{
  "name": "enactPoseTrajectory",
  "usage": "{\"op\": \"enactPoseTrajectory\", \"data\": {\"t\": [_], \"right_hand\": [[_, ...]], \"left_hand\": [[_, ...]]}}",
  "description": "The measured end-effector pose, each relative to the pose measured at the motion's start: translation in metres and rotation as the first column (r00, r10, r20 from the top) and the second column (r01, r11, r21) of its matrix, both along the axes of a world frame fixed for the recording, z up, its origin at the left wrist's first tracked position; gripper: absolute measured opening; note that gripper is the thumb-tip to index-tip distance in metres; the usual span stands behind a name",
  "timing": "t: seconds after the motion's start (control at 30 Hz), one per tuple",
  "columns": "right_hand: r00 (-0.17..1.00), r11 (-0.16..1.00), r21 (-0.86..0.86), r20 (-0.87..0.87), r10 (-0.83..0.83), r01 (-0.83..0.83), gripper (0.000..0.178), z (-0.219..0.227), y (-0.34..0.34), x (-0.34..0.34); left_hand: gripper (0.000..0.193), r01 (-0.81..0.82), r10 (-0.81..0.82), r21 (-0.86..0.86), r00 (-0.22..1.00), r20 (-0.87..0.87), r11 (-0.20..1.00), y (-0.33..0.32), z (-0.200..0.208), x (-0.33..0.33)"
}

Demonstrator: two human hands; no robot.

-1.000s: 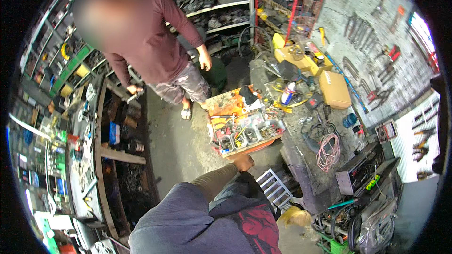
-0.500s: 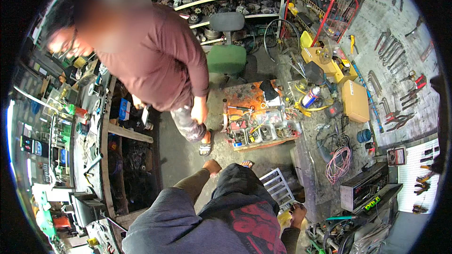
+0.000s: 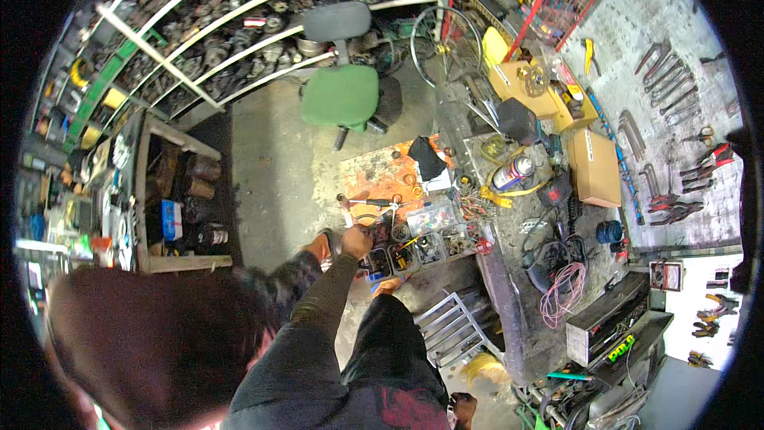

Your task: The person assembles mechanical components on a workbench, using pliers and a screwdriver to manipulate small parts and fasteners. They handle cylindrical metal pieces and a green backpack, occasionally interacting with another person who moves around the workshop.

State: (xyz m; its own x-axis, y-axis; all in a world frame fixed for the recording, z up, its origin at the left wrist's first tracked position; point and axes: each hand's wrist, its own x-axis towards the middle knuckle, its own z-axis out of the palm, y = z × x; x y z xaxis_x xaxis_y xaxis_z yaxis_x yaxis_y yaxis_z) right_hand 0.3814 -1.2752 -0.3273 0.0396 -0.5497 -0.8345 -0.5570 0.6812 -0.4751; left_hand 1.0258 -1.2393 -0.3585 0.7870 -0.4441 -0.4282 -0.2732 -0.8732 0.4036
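Observation:
My left arm reaches forward, and my left hand [image 3: 356, 241] is at the left end of a tray of small parts [image 3: 430, 248]. Its fingers look curled, but what they hold, if anything, is hidden. Close by it, a long tool with a dark handle [image 3: 380, 202] lies on the worn orange tabletop [image 3: 374, 169]. Small loose parts and a clear lidded box [image 3: 432, 216] are beside the bins. Down at my right side hangs my right hand [image 3: 464, 408], dark and partly shadowed; its fingers do not show clearly.
A co-worker in a brown shirt [image 3: 151, 342] is close on my left, blurred. A green chair [image 3: 342, 95] stands ahead. To the right are a cluttered workbench [image 3: 509, 302], a cardboard box [image 3: 597, 167] and wall tools. A white metal rack [image 3: 458, 326] stands low by my right leg.
My view has shifted closer to the orange table. My left hand has reached forward to the tray, and my right hand has lowered. The co-worker has come from ahead-left to near left.

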Motion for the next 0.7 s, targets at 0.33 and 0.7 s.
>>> {"op": "enactPoseTrajectory", "data": {"t": [0.33,0.7], "right_hand": [[0.974,0.97,-0.102,-0.07,0.215,-0.221,0.014,0.058,-0.058,0.169],[0.844,0.827,-0.169,-0.105,0.526,-0.536,0.011,0.051,-0.074,0.229]], "left_hand": [[0.037,0.08,-0.095,0.16,0.992,0.088,0.984,-0.051,-0.153,0.078],[0.024,0.478,-0.491,0.168,0.87,0.047,0.862,-0.044,-0.116,0.093]]}}
